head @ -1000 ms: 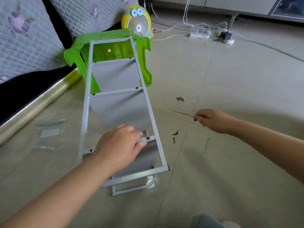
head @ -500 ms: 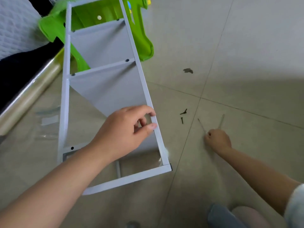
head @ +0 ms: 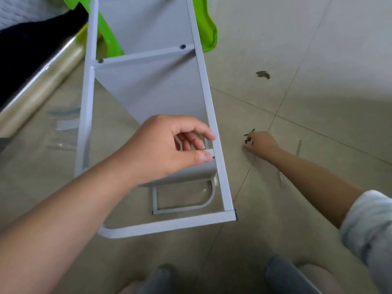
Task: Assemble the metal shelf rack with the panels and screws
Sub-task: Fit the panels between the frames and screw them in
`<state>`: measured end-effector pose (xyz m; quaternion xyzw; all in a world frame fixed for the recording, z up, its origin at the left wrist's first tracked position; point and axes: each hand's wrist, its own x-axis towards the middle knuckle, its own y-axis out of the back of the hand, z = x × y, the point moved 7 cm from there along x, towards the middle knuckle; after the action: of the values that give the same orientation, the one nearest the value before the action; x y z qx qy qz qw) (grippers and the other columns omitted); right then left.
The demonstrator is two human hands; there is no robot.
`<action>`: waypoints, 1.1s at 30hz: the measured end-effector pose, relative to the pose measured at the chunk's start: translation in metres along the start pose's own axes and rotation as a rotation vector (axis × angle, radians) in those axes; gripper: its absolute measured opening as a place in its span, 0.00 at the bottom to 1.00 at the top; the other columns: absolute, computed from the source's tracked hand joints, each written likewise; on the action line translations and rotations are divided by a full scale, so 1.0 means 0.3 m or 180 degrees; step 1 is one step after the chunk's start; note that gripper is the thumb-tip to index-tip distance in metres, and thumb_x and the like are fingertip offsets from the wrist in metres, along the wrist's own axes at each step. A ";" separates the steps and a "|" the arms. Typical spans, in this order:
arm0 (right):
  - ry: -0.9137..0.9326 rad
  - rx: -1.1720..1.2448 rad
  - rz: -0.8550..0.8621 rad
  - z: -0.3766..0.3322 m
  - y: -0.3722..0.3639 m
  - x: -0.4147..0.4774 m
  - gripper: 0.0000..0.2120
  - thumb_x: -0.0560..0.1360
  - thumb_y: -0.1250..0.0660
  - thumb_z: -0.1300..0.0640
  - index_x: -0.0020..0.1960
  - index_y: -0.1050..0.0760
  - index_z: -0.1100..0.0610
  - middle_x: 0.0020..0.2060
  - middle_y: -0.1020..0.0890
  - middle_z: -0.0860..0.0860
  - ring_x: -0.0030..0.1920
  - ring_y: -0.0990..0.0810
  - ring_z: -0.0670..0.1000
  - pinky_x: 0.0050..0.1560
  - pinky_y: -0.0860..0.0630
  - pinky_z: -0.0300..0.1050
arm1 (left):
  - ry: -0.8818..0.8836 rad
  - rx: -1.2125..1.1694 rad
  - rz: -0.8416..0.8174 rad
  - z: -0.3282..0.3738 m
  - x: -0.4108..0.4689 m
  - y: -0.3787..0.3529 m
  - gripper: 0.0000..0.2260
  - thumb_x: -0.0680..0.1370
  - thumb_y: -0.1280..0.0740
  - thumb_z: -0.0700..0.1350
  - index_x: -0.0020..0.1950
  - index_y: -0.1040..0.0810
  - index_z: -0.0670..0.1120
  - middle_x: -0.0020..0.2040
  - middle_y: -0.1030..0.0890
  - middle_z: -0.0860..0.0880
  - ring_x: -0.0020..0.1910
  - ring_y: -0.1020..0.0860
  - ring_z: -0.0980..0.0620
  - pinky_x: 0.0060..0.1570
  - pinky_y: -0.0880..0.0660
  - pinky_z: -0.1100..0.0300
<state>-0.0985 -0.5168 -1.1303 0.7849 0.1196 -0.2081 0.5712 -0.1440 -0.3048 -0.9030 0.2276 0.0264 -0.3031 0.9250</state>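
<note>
The white metal rack frame (head: 209,102) lies tilted on the tiled floor, its far end propped on a green plastic stool (head: 209,32). Grey shelf panels (head: 152,85) sit between its rails, with black screws in the upper crossbar. My left hand (head: 165,145) grips the lower crossbar and panel edge beside the right rail, thumb on top. To the right of the rack, my right hand (head: 261,143) reaches down to the small black screws (head: 249,132) on the floor and pinches one at its fingertips. A thin metal tool (head: 299,147) lies on the floor just past that hand.
A roll of clear film (head: 42,85) lies along the left, with empty clear plastic bags (head: 63,126) next to the rack. A dark blot (head: 263,74) marks the tile at the right. My knees (head: 282,274) show at the bottom edge.
My right hand laid the thin tool on the floor and moved left to the black screws. My left hand stayed on the lower crossbar. The view tilted down and closer.
</note>
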 end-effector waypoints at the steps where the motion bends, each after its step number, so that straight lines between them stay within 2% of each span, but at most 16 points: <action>1: -0.0007 0.0041 0.0035 -0.019 -0.015 0.018 0.14 0.76 0.38 0.58 0.56 0.27 0.67 0.53 0.22 0.64 0.56 0.25 0.61 0.51 0.29 0.48 | 0.0012 0.0004 0.0032 0.001 -0.003 0.001 0.12 0.58 0.27 0.55 0.39 0.20 0.66 0.35 0.20 0.60 0.31 0.26 0.63 0.35 0.30 0.74; 4: -0.0141 0.0077 0.0161 -0.040 -0.057 0.045 0.11 0.76 0.41 0.64 0.56 0.28 0.68 0.53 0.23 0.67 0.55 0.25 0.63 0.51 0.28 0.50 | 0.0068 0.0033 0.0141 0.004 -0.006 0.003 0.11 0.61 0.27 0.48 0.37 0.20 0.65 0.34 0.20 0.60 0.31 0.26 0.62 0.35 0.30 0.73; 7: -0.0314 0.0117 0.0211 -0.036 -0.078 0.048 0.12 0.75 0.44 0.69 0.56 0.27 0.70 0.54 0.24 0.68 0.56 0.25 0.63 0.53 0.28 0.50 | 0.0112 0.0025 0.0077 0.002 -0.004 0.000 0.10 0.58 0.27 0.53 0.38 0.20 0.65 0.33 0.20 0.60 0.30 0.26 0.63 0.35 0.30 0.73; 9: -0.0382 0.0174 0.0228 -0.029 -0.080 0.048 0.13 0.75 0.44 0.69 0.56 0.27 0.70 0.54 0.23 0.67 0.56 0.25 0.63 0.54 0.27 0.49 | 0.0136 0.0018 0.0061 0.001 -0.001 0.001 0.10 0.58 0.28 0.55 0.38 0.20 0.64 0.33 0.20 0.60 0.30 0.26 0.63 0.35 0.29 0.72; 13: -0.0429 0.0198 0.0106 -0.003 -0.084 0.022 0.13 0.74 0.43 0.69 0.56 0.26 0.68 0.55 0.23 0.65 0.57 0.25 0.61 0.54 0.28 0.47 | 0.0154 0.0080 0.0142 0.003 -0.001 0.003 0.09 0.59 0.26 0.50 0.36 0.19 0.62 0.32 0.21 0.60 0.30 0.26 0.62 0.35 0.30 0.73; 17: -0.0380 0.0116 -0.0085 0.020 -0.097 -0.032 0.06 0.72 0.41 0.67 0.48 0.28 0.62 0.53 0.23 0.64 0.55 0.25 0.60 0.49 0.29 0.46 | 0.0156 0.0124 0.0276 0.009 -0.007 0.001 0.08 0.62 0.28 0.46 0.36 0.22 0.58 0.30 0.21 0.61 0.29 0.27 0.64 0.32 0.33 0.75; 21: -0.0460 0.0214 -0.0088 0.047 -0.105 -0.063 0.11 0.75 0.41 0.63 0.55 0.30 0.65 0.55 0.23 0.63 0.56 0.25 0.60 0.50 0.30 0.45 | 0.0175 0.0159 0.0321 0.020 -0.019 0.000 0.13 0.66 0.24 0.38 0.36 0.22 0.55 0.28 0.23 0.63 0.26 0.28 0.65 0.30 0.35 0.76; 25: -0.0682 0.0702 0.0220 0.060 -0.078 -0.066 0.24 0.74 0.34 0.55 0.65 0.36 0.63 0.61 0.31 0.63 0.60 0.29 0.62 0.57 0.32 0.48 | 0.0250 0.0173 0.0326 0.031 -0.014 0.003 0.13 0.67 0.26 0.36 0.36 0.22 0.54 0.26 0.23 0.63 0.26 0.28 0.66 0.30 0.35 0.76; 26: -0.0720 0.0674 0.0257 0.056 -0.078 -0.069 0.24 0.75 0.34 0.54 0.65 0.36 0.63 0.61 0.31 0.63 0.61 0.30 0.62 0.58 0.32 0.48 | 0.0270 0.0184 0.0334 0.031 -0.013 0.005 0.13 0.67 0.26 0.36 0.36 0.22 0.54 0.26 0.23 0.62 0.26 0.28 0.66 0.30 0.35 0.77; 30: -0.0531 0.0299 0.0283 0.036 -0.108 -0.067 0.11 0.77 0.42 0.63 0.58 0.30 0.67 0.58 0.30 0.63 0.57 0.27 0.61 0.55 0.31 0.48 | 0.0280 0.0208 0.0363 0.029 -0.023 0.005 0.13 0.67 0.26 0.35 0.36 0.22 0.53 0.26 0.23 0.62 0.25 0.29 0.65 0.30 0.35 0.77; 33: -0.0404 0.0306 0.0333 0.040 -0.115 -0.069 0.11 0.76 0.45 0.66 0.55 0.28 0.66 0.54 0.27 0.61 0.55 0.26 0.60 0.55 0.31 0.47 | 0.0229 0.0208 0.0390 0.026 -0.020 0.009 0.14 0.66 0.24 0.37 0.36 0.22 0.55 0.28 0.22 0.62 0.28 0.28 0.62 0.31 0.33 0.76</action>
<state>-0.1338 -0.5161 -1.1530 0.8018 0.0318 -0.2328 0.5494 -0.1480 -0.3028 -0.8938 0.2696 0.0358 -0.2382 0.9324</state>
